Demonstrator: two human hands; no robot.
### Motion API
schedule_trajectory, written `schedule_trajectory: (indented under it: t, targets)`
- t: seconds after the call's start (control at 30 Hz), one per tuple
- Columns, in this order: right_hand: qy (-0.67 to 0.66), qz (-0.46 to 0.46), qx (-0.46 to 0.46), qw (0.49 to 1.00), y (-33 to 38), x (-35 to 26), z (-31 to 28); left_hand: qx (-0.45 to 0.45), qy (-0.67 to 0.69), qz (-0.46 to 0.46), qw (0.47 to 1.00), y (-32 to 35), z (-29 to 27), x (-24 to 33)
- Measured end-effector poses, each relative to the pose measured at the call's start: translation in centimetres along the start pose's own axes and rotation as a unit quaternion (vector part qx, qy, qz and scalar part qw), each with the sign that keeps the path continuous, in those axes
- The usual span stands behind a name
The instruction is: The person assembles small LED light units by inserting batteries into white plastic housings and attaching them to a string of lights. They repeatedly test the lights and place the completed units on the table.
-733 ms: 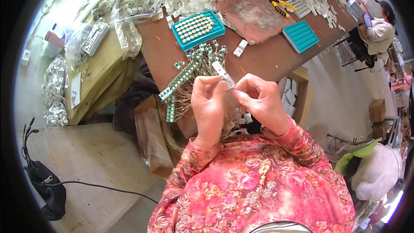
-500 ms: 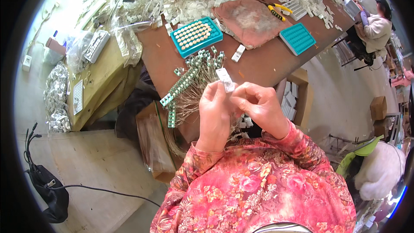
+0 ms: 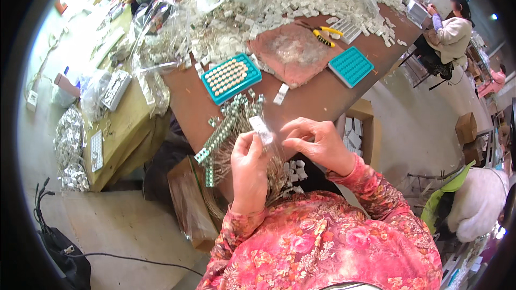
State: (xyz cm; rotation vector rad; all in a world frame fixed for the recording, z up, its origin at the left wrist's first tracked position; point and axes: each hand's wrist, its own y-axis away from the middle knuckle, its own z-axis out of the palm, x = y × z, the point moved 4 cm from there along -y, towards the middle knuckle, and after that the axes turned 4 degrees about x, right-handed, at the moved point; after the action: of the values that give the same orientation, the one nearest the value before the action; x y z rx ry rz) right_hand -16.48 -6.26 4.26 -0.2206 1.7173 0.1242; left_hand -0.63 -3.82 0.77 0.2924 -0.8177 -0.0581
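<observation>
My left hand (image 3: 250, 164) pinches a small white plastic casing (image 3: 260, 129) upright between thumb and fingers, above the near part of the brown table. Just to its right is my right hand (image 3: 317, 142), its thumb and forefinger curled close together and a small gap away from the casing. Whether a thin wire runs between those fingertips is too fine to make out. Under and beyond my left hand lies a bundle of thin brownish wires (image 3: 230, 142) with green circuit boards (image 3: 217, 138) at their ends.
A teal tray (image 3: 236, 94) holds rows of round cream pieces; another teal tray (image 3: 352, 81) lies farther right. Between them is a reddish pad (image 3: 290, 59) with yellow-handled pliers (image 3: 323, 38). White casings (image 3: 312, 1) heap along the back. Cardboard boxes (image 3: 371, 147) flank me. A co-worker (image 3: 451, 35) sits far right.
My right hand has drawn back to the right, away from the casing. My left hand still holds the casing. The whole view has shifted slightly.
</observation>
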Motion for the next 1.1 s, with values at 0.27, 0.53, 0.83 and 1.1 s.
schedule_trajectory:
  t: [0.27,0.53,0.83,1.1]
  targets:
    - [0.287,-0.161,0.148,0.933,-5.5,2.6,-6.3,-0.067,0.232,-0.117,0.964,-0.6,-0.7,1.3]
    - [0.299,-0.12,0.154,0.934,-10.7,4.7,-8.1,-0.021,0.121,0.046,0.991,-3.2,-0.8,-0.1]
    - [0.3,-0.245,0.038,0.921,-18.2,3.1,-0.9,-0.105,0.15,0.041,0.982,-5.2,-1.7,-2.1]
    - [0.361,-0.257,0.039,0.895,-22.8,3.8,2.5,-0.093,0.188,0.05,0.976,-5.3,-2.1,-2.1]
